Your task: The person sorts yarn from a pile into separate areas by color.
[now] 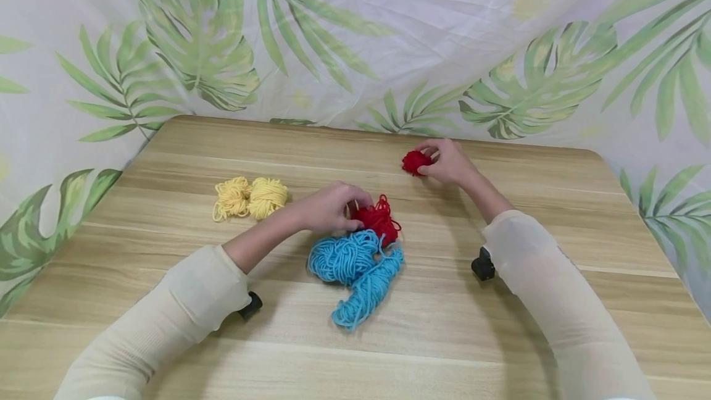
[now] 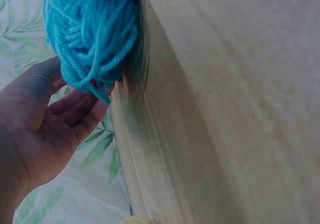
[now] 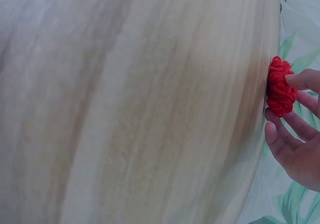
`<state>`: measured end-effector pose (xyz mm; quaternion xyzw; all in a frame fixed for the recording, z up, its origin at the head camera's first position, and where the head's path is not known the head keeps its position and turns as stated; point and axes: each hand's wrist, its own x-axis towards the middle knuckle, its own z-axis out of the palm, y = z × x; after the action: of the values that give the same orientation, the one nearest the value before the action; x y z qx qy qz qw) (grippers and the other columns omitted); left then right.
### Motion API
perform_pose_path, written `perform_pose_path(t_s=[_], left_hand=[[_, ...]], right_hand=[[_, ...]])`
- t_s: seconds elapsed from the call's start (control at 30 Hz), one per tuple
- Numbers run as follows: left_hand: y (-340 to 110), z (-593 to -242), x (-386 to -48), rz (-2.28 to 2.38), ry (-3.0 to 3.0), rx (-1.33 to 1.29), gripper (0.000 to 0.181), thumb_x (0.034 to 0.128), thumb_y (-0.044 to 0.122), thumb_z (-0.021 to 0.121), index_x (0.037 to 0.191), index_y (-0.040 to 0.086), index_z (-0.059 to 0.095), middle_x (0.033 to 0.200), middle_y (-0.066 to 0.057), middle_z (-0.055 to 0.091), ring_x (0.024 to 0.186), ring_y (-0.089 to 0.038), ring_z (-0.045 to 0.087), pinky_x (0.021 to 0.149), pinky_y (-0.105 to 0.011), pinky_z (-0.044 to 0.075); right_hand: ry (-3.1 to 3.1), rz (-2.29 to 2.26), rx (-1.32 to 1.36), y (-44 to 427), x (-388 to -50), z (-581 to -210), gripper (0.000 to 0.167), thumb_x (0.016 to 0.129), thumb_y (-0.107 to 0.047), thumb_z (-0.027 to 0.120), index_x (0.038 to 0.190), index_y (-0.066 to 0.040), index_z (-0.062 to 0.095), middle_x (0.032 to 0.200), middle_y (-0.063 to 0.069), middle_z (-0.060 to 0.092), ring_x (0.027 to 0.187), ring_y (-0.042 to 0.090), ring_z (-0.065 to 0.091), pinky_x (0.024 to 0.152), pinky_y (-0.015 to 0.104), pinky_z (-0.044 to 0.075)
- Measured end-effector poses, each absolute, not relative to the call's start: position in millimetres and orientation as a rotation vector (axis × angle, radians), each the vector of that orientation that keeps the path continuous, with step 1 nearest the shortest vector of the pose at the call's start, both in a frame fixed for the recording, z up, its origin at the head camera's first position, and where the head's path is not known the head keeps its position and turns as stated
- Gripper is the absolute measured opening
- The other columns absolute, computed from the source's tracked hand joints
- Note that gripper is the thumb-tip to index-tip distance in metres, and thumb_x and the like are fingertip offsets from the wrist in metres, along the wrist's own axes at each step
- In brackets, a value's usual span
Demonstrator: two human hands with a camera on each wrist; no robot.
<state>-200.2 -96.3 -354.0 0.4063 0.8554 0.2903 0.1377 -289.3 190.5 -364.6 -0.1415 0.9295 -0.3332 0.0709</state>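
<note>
Near the table's middle, my left hand (image 1: 335, 207) has its thumb and fingers curled round the left end of a loose red yarn bundle (image 1: 382, 222). Two blue yarn bundles lie just in front, one plump (image 1: 341, 259), the other long and slanted (image 1: 369, 292). In the left wrist view the blue yarn (image 2: 92, 31) hides most of the red and the fingertips of the left hand (image 2: 47, 126). Farther back and to the right, my right hand (image 1: 450, 163) pinches a smaller red yarn bundle (image 1: 413, 163). The right wrist view shows this red yarn (image 3: 280, 86) between thumb and fingers.
Two yellow yarn bundles lie side by side at the left, one looser (image 1: 232, 197), one rounder (image 1: 268, 197). All the yarn is on a wood-grain table (image 1: 416, 350). A leaf-patterned cloth (image 1: 433, 29) hangs behind its back edge. Each wrist carries a small black camera (image 1: 483, 264).
</note>
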Motion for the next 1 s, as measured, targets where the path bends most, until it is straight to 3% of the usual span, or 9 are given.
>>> perform_pose_path(t_s=[0.47, 1.0], left_hand=[[-96, -353, -208, 0.911, 2.488, 1.162, 0.018, 0.0897, -0.002, 0.073, 0.107, -0.002, 0.072, 0.097, -0.009, 0.074, 0.082, -0.018, 0.066, 0.075, -0.029, 0.058], [-93, -354, -218, 0.989, 2.507, 1.109, 0.017, 0.0891, -0.003, 0.073, 0.106, -0.002, 0.071, 0.099, -0.012, 0.074, 0.086, -0.022, 0.069, 0.077, -0.031, 0.059]], right_hand=[[2.814, -0.982, -0.502, 196, -284, -363, 0.049, 0.089, -0.008, 0.076, 0.135, 0.002, 0.064, 0.121, 0.029, 0.067, 0.104, 0.040, 0.069, 0.093, 0.048, 0.055], [2.811, -0.983, -0.434, 207, -272, -362, 0.051, 0.093, -0.011, 0.074, 0.140, 0.002, 0.059, 0.130, 0.030, 0.062, 0.114, 0.045, 0.066, 0.100, 0.055, 0.053]])
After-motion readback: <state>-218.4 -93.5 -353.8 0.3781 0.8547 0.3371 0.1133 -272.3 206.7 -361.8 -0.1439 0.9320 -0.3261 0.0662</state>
